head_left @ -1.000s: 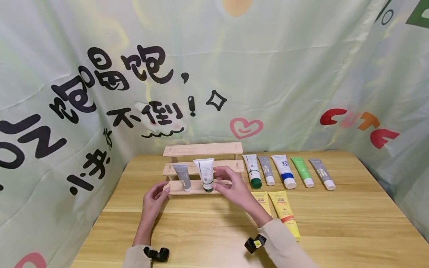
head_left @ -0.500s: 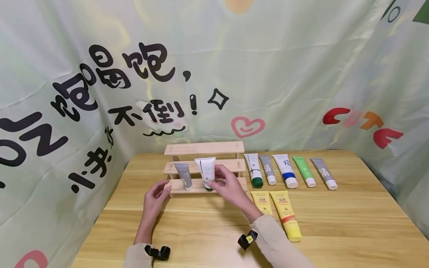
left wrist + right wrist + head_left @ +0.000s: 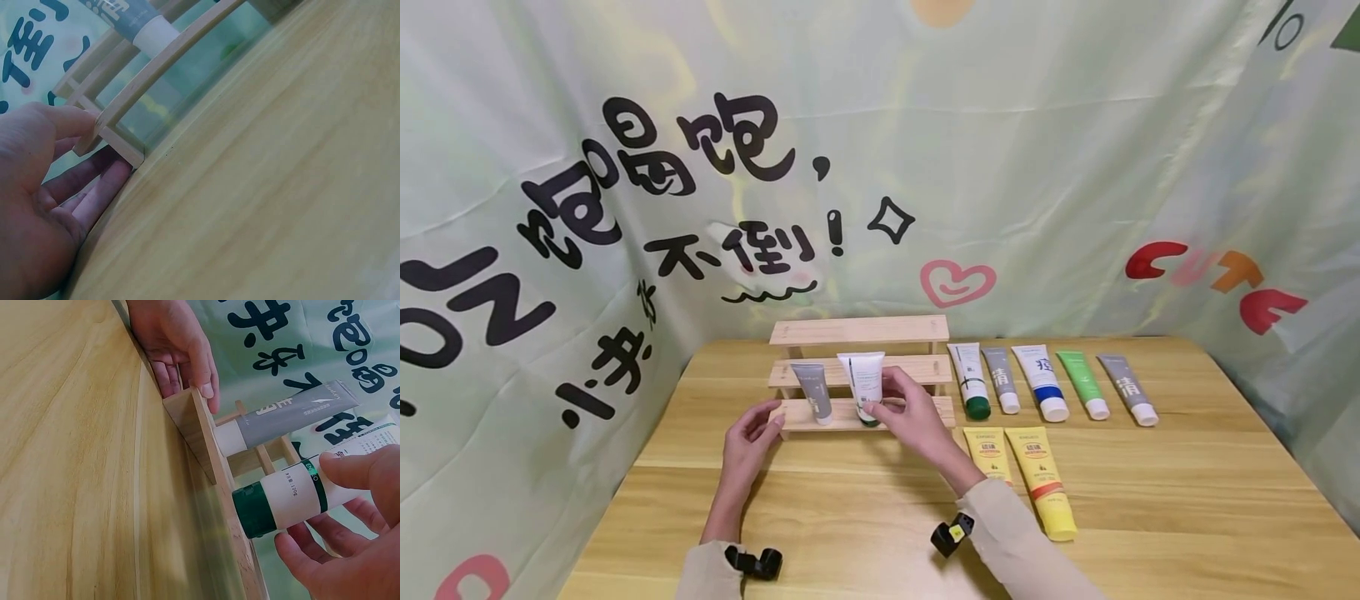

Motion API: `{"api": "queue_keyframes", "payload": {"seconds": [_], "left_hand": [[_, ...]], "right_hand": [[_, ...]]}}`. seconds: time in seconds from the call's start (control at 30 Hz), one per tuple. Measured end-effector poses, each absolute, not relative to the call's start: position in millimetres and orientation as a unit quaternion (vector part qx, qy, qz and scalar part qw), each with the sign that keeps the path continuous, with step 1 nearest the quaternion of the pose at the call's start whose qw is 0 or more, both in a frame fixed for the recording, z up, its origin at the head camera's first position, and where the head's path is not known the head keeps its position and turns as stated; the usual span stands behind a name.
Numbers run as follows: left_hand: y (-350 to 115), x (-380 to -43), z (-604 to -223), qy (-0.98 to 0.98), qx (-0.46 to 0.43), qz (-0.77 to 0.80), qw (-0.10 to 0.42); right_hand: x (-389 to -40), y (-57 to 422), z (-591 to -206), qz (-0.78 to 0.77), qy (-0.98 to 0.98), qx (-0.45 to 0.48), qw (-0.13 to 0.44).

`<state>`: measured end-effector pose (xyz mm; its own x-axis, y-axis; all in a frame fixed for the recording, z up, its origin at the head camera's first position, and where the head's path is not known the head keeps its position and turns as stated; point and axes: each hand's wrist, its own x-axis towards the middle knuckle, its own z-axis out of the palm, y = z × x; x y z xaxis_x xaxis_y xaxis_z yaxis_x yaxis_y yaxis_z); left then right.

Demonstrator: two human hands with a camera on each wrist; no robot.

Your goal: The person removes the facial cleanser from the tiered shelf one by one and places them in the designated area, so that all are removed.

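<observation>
A small three-step wooden display rack (image 3: 859, 332) stands at the back of the table. My left hand (image 3: 749, 450) grips the left end of its lowest step, thumb on top and fingers below in the left wrist view. On that step a grey tube (image 3: 812, 390) stands upright on its white cap. Right of it is a white tube (image 3: 861, 375) with a dark green cap (image 3: 254, 509), cap down on the step. My right hand (image 3: 919, 421) holds this white tube from the right, thumb on its front and fingers behind.
Right of the rack lie a white tube with a green cap (image 3: 967, 371), a grey tube (image 3: 1000, 375), a blue-banded white tube (image 3: 1037, 375), a green tube (image 3: 1081, 379) and another grey tube (image 3: 1123, 385). Nearer are two yellow tubes (image 3: 1041, 471). A printed curtain (image 3: 1037, 183) hangs behind.
My right hand has moved in from beside the white tube, and its thumb now lies across the tube's front. The left hand keeps its hold on the rack's end.
</observation>
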<state>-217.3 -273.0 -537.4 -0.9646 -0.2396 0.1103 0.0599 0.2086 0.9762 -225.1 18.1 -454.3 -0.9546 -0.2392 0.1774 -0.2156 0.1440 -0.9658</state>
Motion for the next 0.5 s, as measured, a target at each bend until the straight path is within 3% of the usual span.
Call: {"api": "queue_keyframes", "payload": {"seconds": [0.5], "left_hand": [[-271,-218,-535,-0.761,0.069,-0.635,0.11]], "right_hand": [[-215,30,-449,-0.626,0.763,-0.159,0.001]]}}
